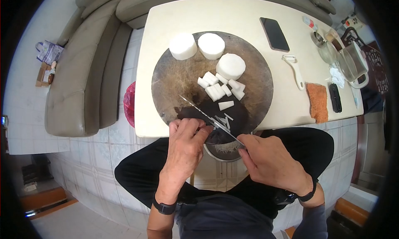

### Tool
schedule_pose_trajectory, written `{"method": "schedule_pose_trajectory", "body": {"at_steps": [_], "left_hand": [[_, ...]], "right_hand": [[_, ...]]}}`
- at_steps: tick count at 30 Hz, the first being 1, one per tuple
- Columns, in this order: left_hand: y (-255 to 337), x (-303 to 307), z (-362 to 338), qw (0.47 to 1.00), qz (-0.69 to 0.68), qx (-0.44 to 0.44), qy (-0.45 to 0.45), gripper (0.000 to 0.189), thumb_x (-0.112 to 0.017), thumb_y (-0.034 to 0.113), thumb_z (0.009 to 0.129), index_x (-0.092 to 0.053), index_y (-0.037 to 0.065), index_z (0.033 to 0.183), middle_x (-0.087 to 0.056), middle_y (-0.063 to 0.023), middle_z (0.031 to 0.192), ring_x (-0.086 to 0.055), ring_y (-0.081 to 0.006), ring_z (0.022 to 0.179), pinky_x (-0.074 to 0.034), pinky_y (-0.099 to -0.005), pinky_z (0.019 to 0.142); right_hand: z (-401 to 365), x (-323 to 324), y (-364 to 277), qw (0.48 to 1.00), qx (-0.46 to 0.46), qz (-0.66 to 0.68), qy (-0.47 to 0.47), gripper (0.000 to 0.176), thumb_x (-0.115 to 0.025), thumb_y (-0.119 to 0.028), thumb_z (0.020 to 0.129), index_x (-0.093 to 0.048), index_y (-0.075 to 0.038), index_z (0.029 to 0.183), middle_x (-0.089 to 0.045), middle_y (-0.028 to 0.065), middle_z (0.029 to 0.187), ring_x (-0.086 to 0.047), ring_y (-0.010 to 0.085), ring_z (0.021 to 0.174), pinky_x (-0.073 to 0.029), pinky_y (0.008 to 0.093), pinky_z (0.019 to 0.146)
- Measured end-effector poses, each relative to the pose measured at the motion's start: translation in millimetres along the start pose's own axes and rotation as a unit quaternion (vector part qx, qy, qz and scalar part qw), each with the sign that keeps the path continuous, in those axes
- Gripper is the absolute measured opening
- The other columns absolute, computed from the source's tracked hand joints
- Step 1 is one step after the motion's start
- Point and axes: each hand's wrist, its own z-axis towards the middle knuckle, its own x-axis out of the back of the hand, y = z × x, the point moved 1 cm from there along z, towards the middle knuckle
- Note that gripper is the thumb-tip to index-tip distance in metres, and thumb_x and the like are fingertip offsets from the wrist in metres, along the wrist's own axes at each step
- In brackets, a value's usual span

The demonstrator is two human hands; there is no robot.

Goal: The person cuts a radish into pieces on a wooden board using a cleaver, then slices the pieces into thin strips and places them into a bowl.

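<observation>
My right hand (272, 160) grips a knife (201, 110) by its handle, the thin blade slanting up and left over the near edge of a round wooden cutting board (174, 77). Just left of the blade, my left hand (185, 141) has its fingers bent and pressed together on the board; whatever lies under them is hidden. Thin white radish strips (224, 120) lie beside the blade. Farther up are several white radish chunks (214, 92) and three thick radish rounds (231, 67). Below the board's edge, a bowl (224, 151) contains fine white shreds.
On the cream table (199, 14) to the right lie a phone (274, 34), a peeler (294, 71), an orange cloth (317, 102) and a black case (335, 98). A clear pitcher (352, 63) stands near the right edge. A red bag (129, 104) sits by the left edge.
</observation>
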Motion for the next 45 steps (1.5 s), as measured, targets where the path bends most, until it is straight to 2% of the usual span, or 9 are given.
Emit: {"method": "schedule_pose_trajectory", "body": {"at_steps": [7,16,23,27,37,38,40,43,45], "left_hand": [[-2.3,-2.5,2.1,1.0,0.007,-0.008,0.0,0.029,-0.065,-0.005,0.065,-0.07,0.002,0.093,-0.058,-0.0067,0.09,-0.056,-0.0237,0.087,-0.039,-0.0366,0.08],[6.7,-4.3,-4.7,0.998,0.053,-0.017,0.043,0.031,-0.067,-0.007,0.065,-0.07,0.006,0.093,-0.064,-0.003,0.096,-0.058,-0.0235,0.093,-0.039,-0.0374,0.083],[10.8,-2.6,-10.6,0.997,0.076,-0.015,0.032,0.033,-0.067,-0.005,0.064,-0.07,0.005,0.095,-0.065,-0.0025,0.098,-0.058,-0.0233,0.094,-0.039,-0.0382,0.084],[5.6,-4.7,-14.6,0.996,0.077,-0.031,0.028,0.038,-0.067,0.0,0.062,-0.07,0.002,0.1,-0.064,-0.0048,0.103,-0.056,-0.024,0.099,-0.039,-0.0383,0.085],[0.3,-6.1,-16.3,0.998,0.045,-0.025,0.029,0.035,-0.067,-0.003,0.059,-0.071,0.002,0.094,-0.064,-0.0049,0.097,-0.057,-0.0238,0.096,-0.04,-0.0374,0.082],[0.1,-6.4,-15.1,0.999,0.035,-0.021,0.03,0.035,-0.066,-0.004,0.059,-0.071,0.002,0.093,-0.064,-0.0054,0.096,-0.058,-0.0243,0.095,-0.041,-0.0372,0.082],[-0.7,-10.7,-14.4,0.998,0.023,-0.027,0.051,0.035,-0.066,-0.005,0.059,-0.071,0.001,0.093,-0.064,-0.0058,0.096,-0.059,-0.0247,0.094,-0.042,-0.0371,0.081],[0.4,-14.0,-14.8,0.997,0.006,-0.023,0.08,0.033,-0.066,-0.006,0.061,-0.07,0.001,0.093,-0.064,-0.0067,0.095,-0.06,-0.0256,0.093,-0.044,-0.0371,0.081],[2.2,-14.5,-14.6,0.996,-0.001,-0.016,0.089,0.032,-0.067,-0.006,0.061,-0.07,0.001,0.092,-0.064,-0.007,0.095,-0.061,-0.0259,0.092,-0.044,-0.0372,0.08]], "right_hand": [[8.5,-0.3,-5.8,0.998,-0.002,-0.053,-0.045,0.017,-0.062,-0.001,0.074,-0.049,0.002,0.083,-0.059,0.0187,0.068,-0.061,0.038,0.061,-0.047,0.0441,0.054],[5.5,-3.1,5.7,0.999,-0.034,0.011,0.036,0.012,-0.06,-0.008,0.087,-0.051,0.0,0.085,-0.058,0.0189,0.063,-0.062,0.0379,0.061,-0.047,0.0457,0.054],[-3.0,-6.9,3.2,1.0,0.002,0.017,0.003,0.012,-0.06,-0.007,0.087,-0.05,-0.001,0.086,-0.057,0.0178,0.064,-0.061,0.037,0.059,-0.047,0.0445,0.053],[-1.8,-4.9,2.4,0.999,0.027,-0.015,-0.019,0.012,-0.06,-0.003,0.083,-0.049,0.001,0.086,-0.057,0.0166,0.067,-0.062,0.036,0.059,-0.047,0.0431,0.052],[13.1,-3.6,-13.0,0.994,0.069,-0.066,-0.048,0.015,-0.061,0.0,0.072,-0.051,0.001,0.083,-0.059,0.016,0.067,-0.065,0.0331,0.062,-0.049,0.0408,0.054],[13.3,-5.2,-12.3,0.994,0.067,-0.068,-0.045,0.015,-0.061,0.0,0.072,-0.051,0.001,0.083,-0.059,0.016,0.067,-0.065,0.0331,0.062,-0.049,0.0408,0.054],[14.9,-12.2,-7.5,0.997,0.033,-0.066,-0.032,0.017,-0.065,-0.005,0.081,-0.05,0.0,0.085,-0.054,0.0151,0.065,-0.06,0.0342,0.058,-0.046,0.041,0.051],[11.3,-11.5,0.1,1.0,0.002,-0.012,-0.016,0.015,-0.063,-0.006,0.076,-0.052,0.002,0.083,-0.06,0.019,0.069,-0.063,0.0372,0.061,-0.049,0.0428,0.057],[7.9,-9.3,1.2,1.0,0.007,-0.004,-0.002,0.015,-0.062,-0.007,0.078,-0.052,0.002,0.083,-0.06,0.019,0.068,-0.063,0.0378,0.061,-0.049,0.0434,0.056]]}}
